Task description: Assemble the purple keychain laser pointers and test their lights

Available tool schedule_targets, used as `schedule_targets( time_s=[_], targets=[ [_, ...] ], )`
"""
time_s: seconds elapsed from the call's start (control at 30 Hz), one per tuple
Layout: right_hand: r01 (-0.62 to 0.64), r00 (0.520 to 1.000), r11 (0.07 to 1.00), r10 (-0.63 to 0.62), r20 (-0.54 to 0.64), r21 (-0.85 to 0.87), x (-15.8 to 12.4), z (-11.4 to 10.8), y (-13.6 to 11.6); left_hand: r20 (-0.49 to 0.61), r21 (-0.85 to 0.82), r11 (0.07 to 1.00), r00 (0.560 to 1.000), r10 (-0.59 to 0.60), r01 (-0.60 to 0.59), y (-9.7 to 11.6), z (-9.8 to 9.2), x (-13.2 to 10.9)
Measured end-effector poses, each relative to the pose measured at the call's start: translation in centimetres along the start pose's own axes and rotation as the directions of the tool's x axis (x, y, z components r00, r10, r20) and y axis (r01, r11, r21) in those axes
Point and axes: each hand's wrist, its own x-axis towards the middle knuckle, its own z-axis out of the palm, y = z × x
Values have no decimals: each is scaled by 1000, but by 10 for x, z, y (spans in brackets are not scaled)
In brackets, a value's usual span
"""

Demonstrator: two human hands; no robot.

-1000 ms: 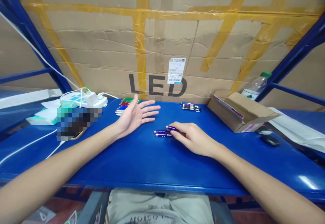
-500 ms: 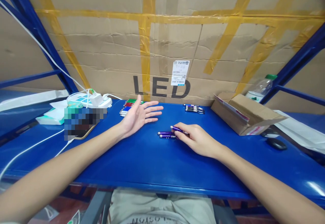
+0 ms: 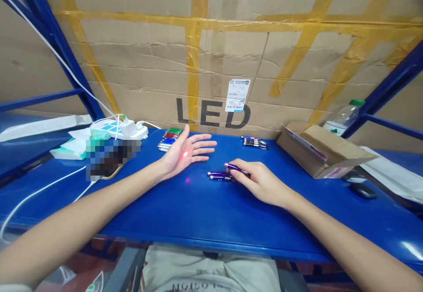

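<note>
Along rear: lg. cardboard panel [image 3: 148,71], yellow-taped, mkd. LED. Fwd. of panel: blue table [image 3: 165,217]. On table, R side: open carton [image 3: 299,157]. L hand [image 3: 181,151]: fully open, fingers extended, palm exposed, nothing held. R hand [image 3: 261,179]: thumb & fingers closed on 1 purple pen [image 3: 234,167], approx. table ctr., tip twd. L palm. Adj.: 2 more purple pens [image 3: 218,174] on tabletop. Red spots: 1 on palm, 1 on table nearby.

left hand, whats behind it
Behind the left hand lie green, red, blue and silver pens, their left ends visible. The hand hides some right ends.
</note>
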Motion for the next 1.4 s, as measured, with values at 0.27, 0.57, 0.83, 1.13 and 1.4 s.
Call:
schedule_targets(
  time_s=[0.27,0.57,0.83,1.13,1.4],
  targets=[
    [11,1000,1000,-12,24,11,0,-1,-1,15,-8,1000,1000,0,0,-1,-2,1],
    [21,999,1000,-21,40,-3,0,-1,0,36,-20,1000,999,-10,10,-3,-3,2],
    [-14,1000,1000,15,19,-15,1,-1,1,58,-18,1000,998,-22,23,-1,-2,0],
    [39,992,999,-35,121,-30,1,0,-4,67,2,1000,998,-19,19,-1,-2,1],
    [-45,998,998,47,33,-45,0,-1,-1,104,0,1000,994,-19,19,-2,-3,-1]
  ],
)
